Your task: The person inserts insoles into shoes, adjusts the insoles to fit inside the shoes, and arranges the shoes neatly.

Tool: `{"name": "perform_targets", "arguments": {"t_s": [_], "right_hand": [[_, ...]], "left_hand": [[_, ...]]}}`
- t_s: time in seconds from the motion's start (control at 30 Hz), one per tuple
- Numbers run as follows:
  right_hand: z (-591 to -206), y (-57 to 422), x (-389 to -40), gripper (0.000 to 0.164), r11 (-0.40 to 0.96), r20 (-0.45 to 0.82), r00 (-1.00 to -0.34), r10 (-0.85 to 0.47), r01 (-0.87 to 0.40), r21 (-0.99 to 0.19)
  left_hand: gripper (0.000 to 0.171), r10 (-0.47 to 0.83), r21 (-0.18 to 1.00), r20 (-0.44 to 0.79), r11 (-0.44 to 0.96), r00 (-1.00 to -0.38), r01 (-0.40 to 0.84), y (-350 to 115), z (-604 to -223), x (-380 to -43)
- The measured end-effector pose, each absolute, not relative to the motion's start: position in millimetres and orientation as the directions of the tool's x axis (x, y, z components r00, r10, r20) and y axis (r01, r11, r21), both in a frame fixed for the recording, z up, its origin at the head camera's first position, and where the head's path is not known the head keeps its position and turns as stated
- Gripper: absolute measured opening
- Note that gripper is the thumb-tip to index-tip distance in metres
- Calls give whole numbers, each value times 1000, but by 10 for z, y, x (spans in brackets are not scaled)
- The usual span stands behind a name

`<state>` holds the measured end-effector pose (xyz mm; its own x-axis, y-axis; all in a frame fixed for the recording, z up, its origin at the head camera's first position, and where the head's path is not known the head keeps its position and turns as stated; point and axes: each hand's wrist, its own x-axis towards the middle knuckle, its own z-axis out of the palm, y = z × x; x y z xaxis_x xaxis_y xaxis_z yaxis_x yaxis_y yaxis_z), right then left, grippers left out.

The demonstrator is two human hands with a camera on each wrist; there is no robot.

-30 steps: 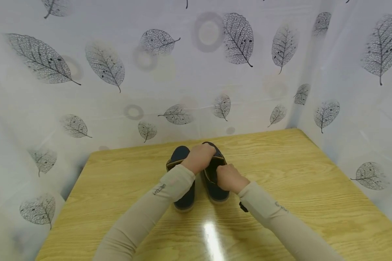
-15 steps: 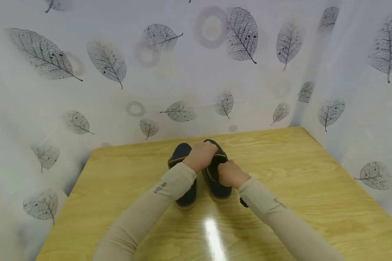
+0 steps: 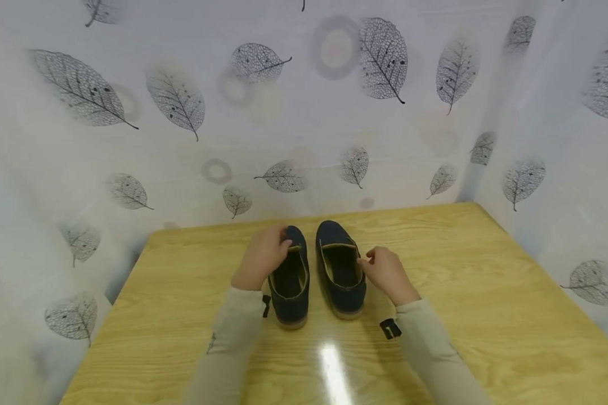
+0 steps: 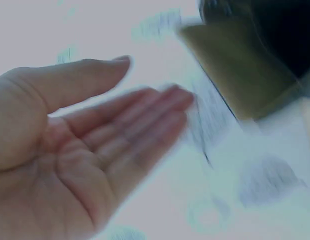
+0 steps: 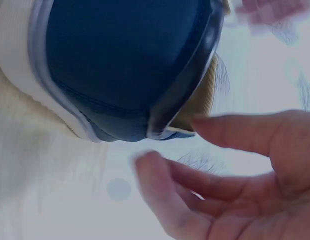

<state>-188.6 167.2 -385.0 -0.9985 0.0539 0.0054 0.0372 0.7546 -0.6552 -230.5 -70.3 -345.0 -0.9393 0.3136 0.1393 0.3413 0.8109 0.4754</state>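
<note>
Two dark navy slip-on shoes with tan lining and pale soles stand side by side on the table, toes pointing away. Beside the left shoe (image 3: pixel 291 309) is my left hand (image 3: pixel 263 256), covering part of its outer side in the head view. The left wrist view has this hand with fingers extended and palm bare, blurred and apart from the tan-lined opening (image 4: pixel 235 70). My right hand (image 3: pixel 387 274) is at the outer rim of the right shoe (image 3: pixel 347 299). In the right wrist view, its thumb tip is by the shoe's lining, with a gap between thumb and fingers.
The wooden table (image 3: pixel 461 270) has its far edge just beyond the shoe toes. A white curtain (image 3: pixel 304 129) printed with grey leaves hangs behind and along both sides. Black wrist straps (image 3: pixel 390 328) show near the cuffs.
My left hand has left the right shoe's top and moved left to the left shoe's outer side. My right hand has come out of the right shoe's opening to its outer rim.
</note>
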Motion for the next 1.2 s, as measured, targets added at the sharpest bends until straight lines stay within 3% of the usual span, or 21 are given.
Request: {"name": "perform_targets", "arguments": {"t_s": [0.13,0.23,0.57,1.2], "right_hand": [[-3921,1721,-1878,41,672,-102,-994,28,94,-734],[-3963,1729,-1861,40,623,-135,-990,37,128,-772],[-4039,1789,-1782,34,599,-74,-993,96,117,-792],[-3996,1755,-1740,31,616,-63,-993,95,108,-780]], "left_hand": [[47,159,553,-15,824,-987,124,-1045,-3633,-2193],[45,137,584,-72,809,-988,70,-1094,-3830,-2173],[24,150,601,12,789,-989,127,-945,-3989,-2245],[23,80,646,16,760,-997,71,-873,-3979,-2198]]}}
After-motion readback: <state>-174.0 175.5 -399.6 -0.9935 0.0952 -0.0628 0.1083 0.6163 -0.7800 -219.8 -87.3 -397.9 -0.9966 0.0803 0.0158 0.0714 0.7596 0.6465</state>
